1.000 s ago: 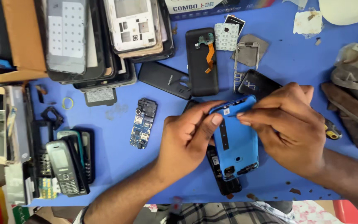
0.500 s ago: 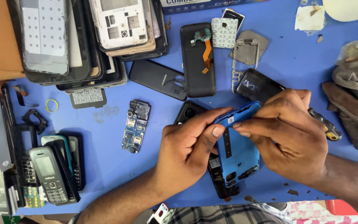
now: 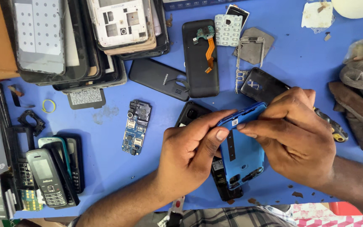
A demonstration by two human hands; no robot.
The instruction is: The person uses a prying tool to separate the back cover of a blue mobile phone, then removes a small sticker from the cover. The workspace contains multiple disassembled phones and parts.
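Note:
Both of my hands hold a blue phone back cover [image 3: 243, 155] above the blue table [image 3: 106, 138]. My left hand [image 3: 192, 153] grips its left edge, thumb pressed on the inner face. My right hand [image 3: 299, 134] pinches the top right corner with its fingertips. Under the cover lies a black phone body [image 3: 225, 187], partly hidden. A black and yellow tool handle [image 3: 335, 129] pokes out behind my right hand.
A small circuit board [image 3: 135, 126] lies left of my hands. Black phone shells [image 3: 200, 59] and a keypad [image 3: 227, 29] sit at the back, stacked frames [image 3: 85, 38] at top left, old handsets [image 3: 49, 170] at lower left, rags [image 3: 362, 96] at right.
The view has shifted slightly, so everything sits a little further left. My hands keep the same grip on the blue cover, with the fingertips working along its top edge.

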